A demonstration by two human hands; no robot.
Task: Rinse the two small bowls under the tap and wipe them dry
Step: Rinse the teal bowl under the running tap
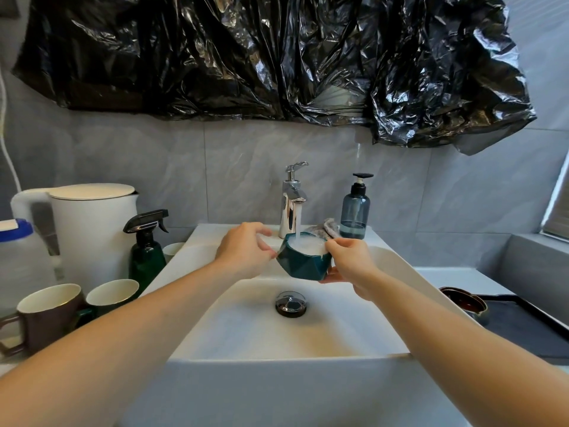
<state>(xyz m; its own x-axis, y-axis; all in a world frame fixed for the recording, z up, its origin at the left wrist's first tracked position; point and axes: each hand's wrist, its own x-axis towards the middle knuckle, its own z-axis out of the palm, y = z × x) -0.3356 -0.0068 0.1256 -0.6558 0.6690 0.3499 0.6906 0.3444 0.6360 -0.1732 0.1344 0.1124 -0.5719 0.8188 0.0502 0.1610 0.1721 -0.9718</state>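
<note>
A small faceted teal bowl (pixel 303 261) is held over the white sink (pixel 289 359), right under the chrome tap (pixel 292 202). Water streams from the spout into it and froths white inside. My right hand (pixel 351 266) grips the bowl's right side, thumb on the rim and fingers underneath. My left hand (pixel 246 248) is at the bowl's left edge with curled fingers; whether it holds the bowl is unclear. A second small dark brown bowl (pixel 465 303) sits on a dark mat (pixel 523 328) to the right of the sink. A grey cloth (pixel 326 230) lies behind the tap.
A blue soap dispenser (pixel 354 211) stands right of the tap. On the left counter are a green spray bottle (pixel 147 251), a white kettle (pixel 89 229), and two mugs (pixel 49 312) (pixel 112 295). Black plastic sheeting (pixel 277 57) hangs on the wall above.
</note>
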